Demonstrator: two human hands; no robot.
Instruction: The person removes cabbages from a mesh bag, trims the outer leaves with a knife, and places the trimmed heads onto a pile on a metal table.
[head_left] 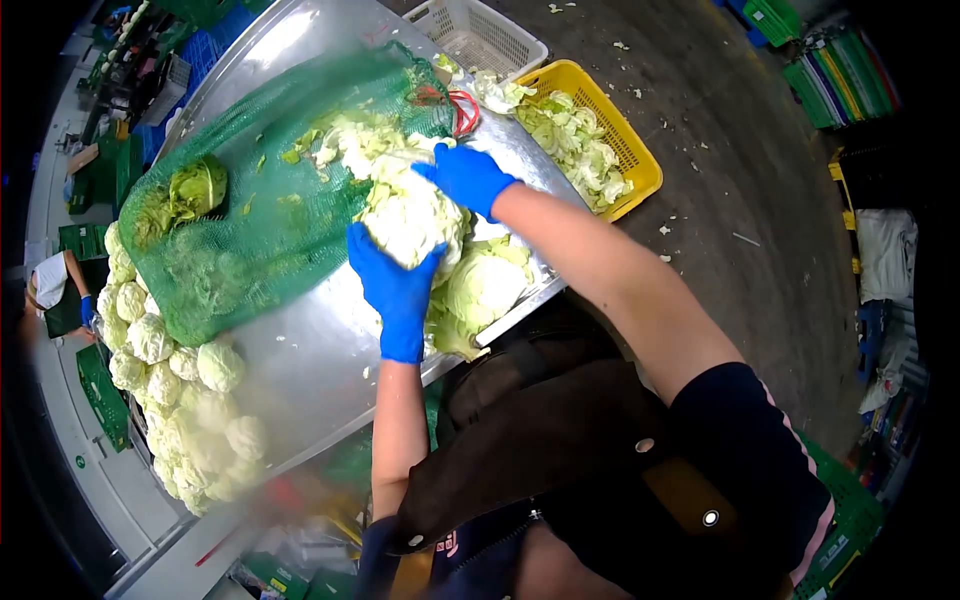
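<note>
A pale green cabbage (410, 222) rests at the edge of a green mesh net sack (270, 240) on the metal table. My left hand (395, 290), in a blue glove, cups its near side with thumb and fingers apart around it. At its upper right, my right hand (468, 180), also gloved in blue, has its fingers closed at the outer leaves; its fingertips are partly hidden. Loose cabbage leaves (365, 145) lie just beyond. Another cabbage (487, 287) with loose outer leaves sits by the table's near edge, right of my left hand.
Many cabbages (150, 340) are piled at the table's left end. A yellow crate (640, 175) of leaves and a white crate (490, 38) stand beyond the metal table (300, 350). Leaf scraps dot the floor. A co-worker's gloved hand (87, 310) shows far left.
</note>
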